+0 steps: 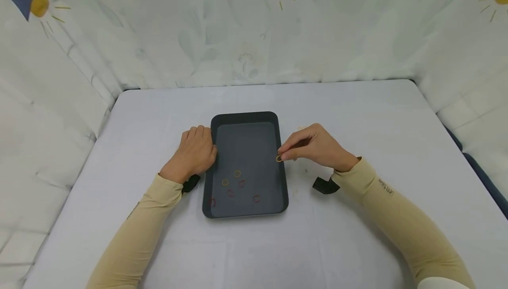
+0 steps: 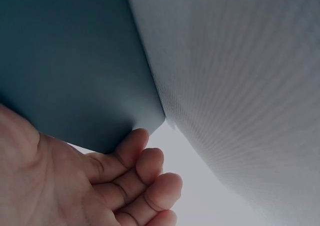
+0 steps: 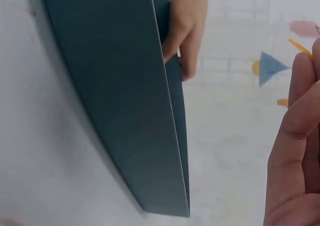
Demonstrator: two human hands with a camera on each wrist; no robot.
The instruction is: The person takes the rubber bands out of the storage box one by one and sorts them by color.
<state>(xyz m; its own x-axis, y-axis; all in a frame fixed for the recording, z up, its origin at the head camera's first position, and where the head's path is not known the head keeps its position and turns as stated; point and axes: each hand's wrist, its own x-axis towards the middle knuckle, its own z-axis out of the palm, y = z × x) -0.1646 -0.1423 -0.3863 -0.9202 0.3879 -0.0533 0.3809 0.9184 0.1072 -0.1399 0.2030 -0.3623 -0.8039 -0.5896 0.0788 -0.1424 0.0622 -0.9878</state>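
A dark grey rectangular tray (image 1: 250, 148) lies on the table. Its left wall is gripped by my left hand (image 1: 194, 152), the thumb over the rim; curled fingertips (image 2: 132, 143) show against the outer side in the left wrist view. Over the right rim, my right hand (image 1: 313, 145) pinches a small yellow rubber band (image 1: 279, 159) between thumb and forefinger; in the right wrist view only a sliver of the band (image 3: 300, 47) shows. Inside the tray, toward its near half, lie two yellow rubber bands (image 1: 237, 174) and several red rubber bands (image 1: 256, 198).
A white cloth covers the table (image 1: 254, 253). Something small and pale yellow (image 1: 301, 128) lies behind my right hand. Black straps (image 1: 325, 185) stick out below both wrists. Patterned white fabric (image 1: 238, 28) hangs around the table's back and sides.
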